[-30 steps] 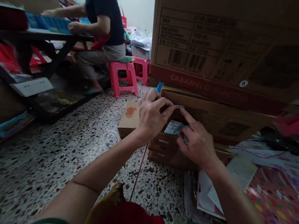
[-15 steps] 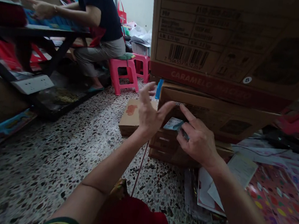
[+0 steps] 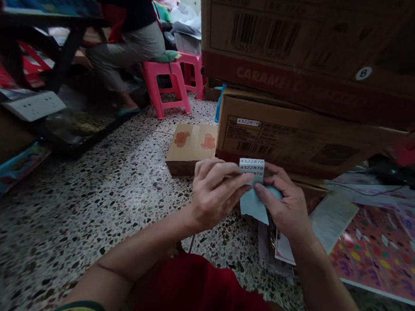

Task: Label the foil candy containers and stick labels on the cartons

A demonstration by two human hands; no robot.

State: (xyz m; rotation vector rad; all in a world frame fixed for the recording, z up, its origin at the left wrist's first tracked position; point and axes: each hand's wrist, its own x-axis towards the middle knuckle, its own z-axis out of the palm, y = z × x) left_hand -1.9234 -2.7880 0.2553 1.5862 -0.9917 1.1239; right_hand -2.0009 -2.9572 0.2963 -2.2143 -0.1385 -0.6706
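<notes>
Strip of pale blue backing paper with white number labels, pinched in your right hand!

And you've got it thumb over the front, fingers behind, printed rows of 4322878 turned up towards you! In from the other side comes your left hand, curled, fingertips right against the labels and partly covering the third row; whether they pinch the paper, you can't tell from this angle.

Just beyond, you face a brown cardboard box, a small white label with the same number on its upper left. Above it looms a larger brown carton with a red band.

Out to your left, a flat tan carton with two orange-red blotches lies on speckled terrazzo floor; to your right, colourful printed sheets. Farther off, a person in grey trousers sits on a pink plastic stool!
</notes>
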